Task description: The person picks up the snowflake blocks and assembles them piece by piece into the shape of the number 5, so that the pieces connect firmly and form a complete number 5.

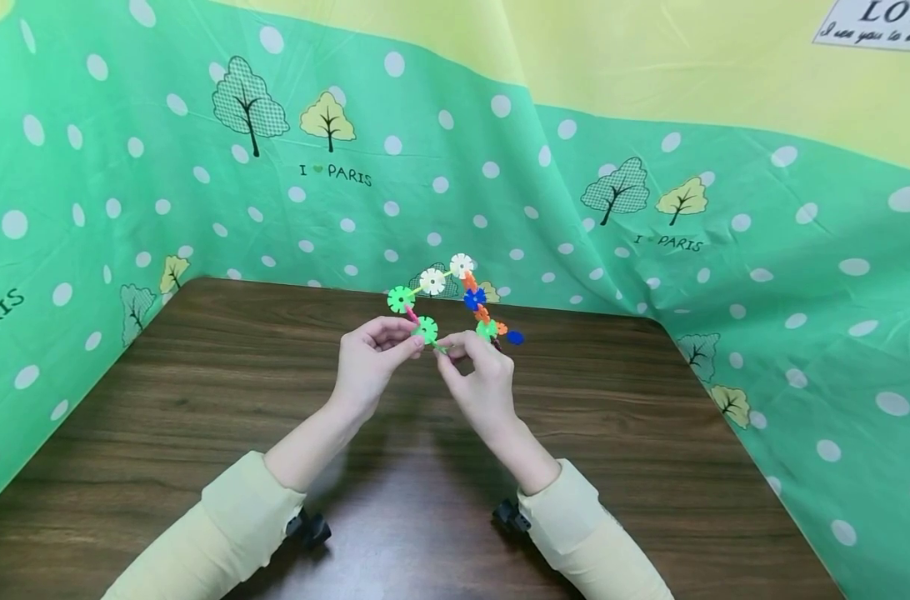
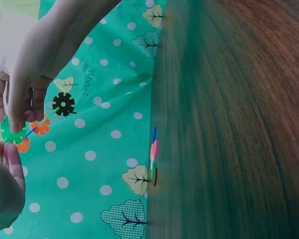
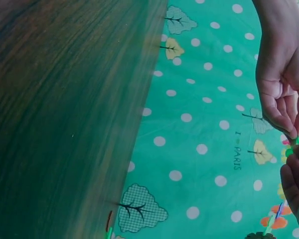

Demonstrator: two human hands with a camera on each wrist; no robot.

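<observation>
Raised over the table, a chain of notched plastic snowflake discs arches between my hands. In the head view my left hand (image 1: 372,358) pinches a green snowflake disc (image 1: 426,330) near the chain's left end. My right hand (image 1: 481,375) pinches a thin green piece (image 1: 441,347), seen nearly edge-on, right beside that disc; the fingertips of both hands almost meet. Another green disc (image 1: 401,299), white discs (image 1: 432,281) and a blue disc (image 1: 474,297) between orange ones (image 1: 482,314) follow along the arch. A dark disc (image 2: 63,104) hangs past an orange one in the left wrist view.
Several small pieces (image 2: 154,152) lie low along the dark wood table (image 2: 229,124) in the left wrist view. Behind the table hangs a green dotted cloth (image 1: 440,183). Small black devices (image 1: 308,529) are at the sleeve cuffs.
</observation>
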